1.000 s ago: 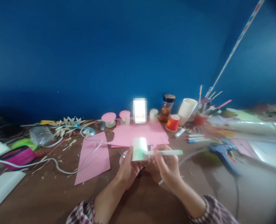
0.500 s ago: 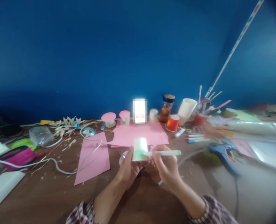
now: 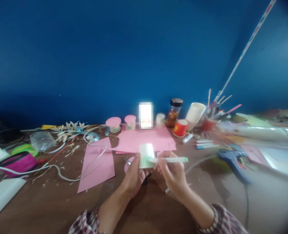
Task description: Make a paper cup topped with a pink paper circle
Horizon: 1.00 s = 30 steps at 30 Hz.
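Left hand (image 3: 134, 175) gripped a white paper cup (image 3: 146, 155), held upside down just above the brown table (image 3: 48, 208), in front of the pink paper (image 3: 144, 139). Right hand (image 3: 173, 174) pinched a green marker (image 3: 169, 159), lying level, tip touching the cup's green-tinted side. Blue glue gun (image 3: 231, 159) lay off to the right.

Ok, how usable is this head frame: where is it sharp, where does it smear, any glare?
Head view: clearest mid-frame, where the left hand holds the white cup and the right hand the green-capped marker, though soft even there; the right side smears badly around the blue glue gun; a bright pixelated patch glares against the wall; the right corners darken; shadows are faint.
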Each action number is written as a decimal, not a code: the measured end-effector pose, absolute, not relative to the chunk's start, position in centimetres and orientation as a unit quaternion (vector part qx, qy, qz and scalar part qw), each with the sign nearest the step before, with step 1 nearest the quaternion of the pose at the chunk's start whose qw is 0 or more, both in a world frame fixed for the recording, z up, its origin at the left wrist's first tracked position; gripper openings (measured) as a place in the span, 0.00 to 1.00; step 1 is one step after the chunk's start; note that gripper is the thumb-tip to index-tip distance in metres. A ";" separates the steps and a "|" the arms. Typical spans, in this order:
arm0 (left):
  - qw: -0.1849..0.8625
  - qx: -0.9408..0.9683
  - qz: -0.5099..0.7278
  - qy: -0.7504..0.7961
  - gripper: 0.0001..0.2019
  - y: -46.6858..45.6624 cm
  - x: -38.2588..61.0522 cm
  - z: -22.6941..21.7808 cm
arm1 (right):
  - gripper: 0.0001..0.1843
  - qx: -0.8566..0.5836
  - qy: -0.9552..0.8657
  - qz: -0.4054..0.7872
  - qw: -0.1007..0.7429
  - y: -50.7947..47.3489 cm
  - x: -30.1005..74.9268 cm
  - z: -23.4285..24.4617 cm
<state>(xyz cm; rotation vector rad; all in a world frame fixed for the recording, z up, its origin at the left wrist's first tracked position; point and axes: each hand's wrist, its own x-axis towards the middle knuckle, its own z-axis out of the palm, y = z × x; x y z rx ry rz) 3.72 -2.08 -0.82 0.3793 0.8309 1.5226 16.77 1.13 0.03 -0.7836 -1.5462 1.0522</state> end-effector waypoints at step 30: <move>0.608 0.175 0.676 0.377 0.23 -1.9 4.0 -0.7 | 0.06 -0.328 -0.666 0.417 0.525 1.2 16.8 0.2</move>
